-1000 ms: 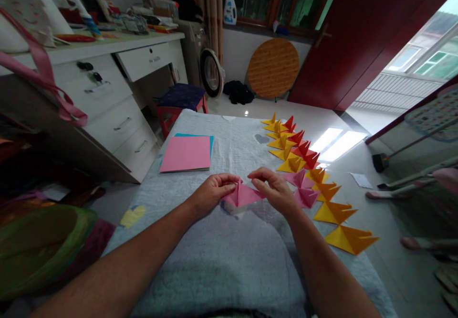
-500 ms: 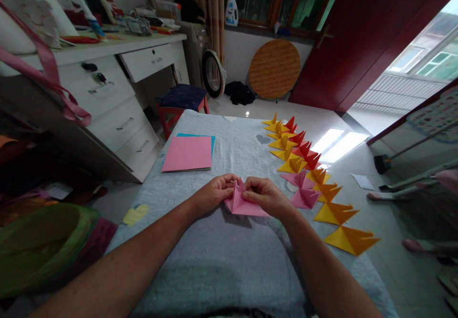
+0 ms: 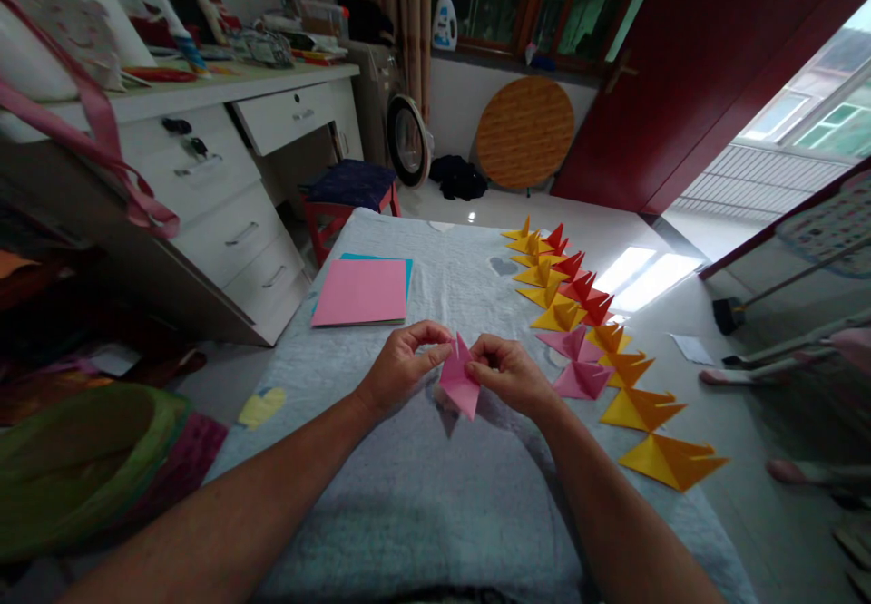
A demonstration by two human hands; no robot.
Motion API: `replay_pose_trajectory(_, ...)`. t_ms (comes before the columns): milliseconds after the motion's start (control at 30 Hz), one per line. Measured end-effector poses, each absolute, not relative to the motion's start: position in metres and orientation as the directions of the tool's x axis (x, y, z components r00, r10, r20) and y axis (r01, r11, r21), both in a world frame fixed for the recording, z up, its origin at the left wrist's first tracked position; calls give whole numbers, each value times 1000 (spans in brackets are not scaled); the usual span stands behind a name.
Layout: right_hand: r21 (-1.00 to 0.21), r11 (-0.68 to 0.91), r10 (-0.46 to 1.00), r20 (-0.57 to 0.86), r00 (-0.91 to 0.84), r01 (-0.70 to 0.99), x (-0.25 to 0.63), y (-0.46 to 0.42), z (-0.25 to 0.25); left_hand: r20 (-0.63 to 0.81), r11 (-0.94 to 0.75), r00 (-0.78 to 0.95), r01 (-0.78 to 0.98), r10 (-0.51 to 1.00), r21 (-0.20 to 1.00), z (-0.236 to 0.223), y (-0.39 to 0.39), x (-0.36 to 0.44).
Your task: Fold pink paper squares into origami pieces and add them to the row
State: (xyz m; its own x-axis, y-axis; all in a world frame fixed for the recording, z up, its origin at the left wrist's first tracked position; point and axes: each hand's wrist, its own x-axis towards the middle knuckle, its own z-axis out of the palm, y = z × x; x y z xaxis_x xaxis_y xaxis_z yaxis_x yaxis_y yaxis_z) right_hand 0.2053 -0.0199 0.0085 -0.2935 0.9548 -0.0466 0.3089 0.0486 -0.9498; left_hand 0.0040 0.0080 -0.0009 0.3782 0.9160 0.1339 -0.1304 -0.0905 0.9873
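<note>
A pink origami crane (image 3: 460,388) is held up between my two hands, just above the cloth-covered table (image 3: 422,495). My left hand (image 3: 406,364) pinches its upper left part with thumb and forefinger. On the other side, my right hand (image 3: 510,373) grips it between thumb and curled fingers. To the right lie two finished-looking pink cranes (image 3: 583,379), amid rows of yellow cranes (image 3: 558,316), red cranes (image 3: 592,300) and orange-yellow cranes (image 3: 670,463). A stack of square paper (image 3: 360,291), pink on top with blue beneath, rests at the left.
A green-rimmed bin (image 3: 88,468) stands on the floor at the left, below a white desk (image 3: 224,223) with drawers. Behind the table are a stool (image 3: 350,185) and a washing machine (image 3: 381,105) with its door ajar. A round wooden board (image 3: 525,132) leans against the wall.
The pink crane has turned in my hands, so its wide lower edge now shows as a narrow point facing down. My left hand has shifted slightly left.
</note>
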Motion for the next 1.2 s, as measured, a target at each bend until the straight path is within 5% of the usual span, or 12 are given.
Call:
replay_pose_trajectory(367, -916, 130, 937, -11, -348, 379, 202, -24, 15, 116, -74, 330, -136, 937, 988, 1, 4, 8)
replay_pose_trajectory(567, -864, 207, 969, 114, -221, 458, 215, -50, 43, 54, -10, 278, -156, 959, 988, -5, 4, 9)
replay_pose_trajectory(733, -695, 243, 954, 297, -37, 677, 237, -99, 52, 26, 9, 309, -114, 951, 993, -11, 6, 8)
replay_pose_trajectory(1200, -395, -140, 865, 398, 306, 908, 300, -157, 21, -19, 4, 404, 38, 915, 999, -17, 5, 9)
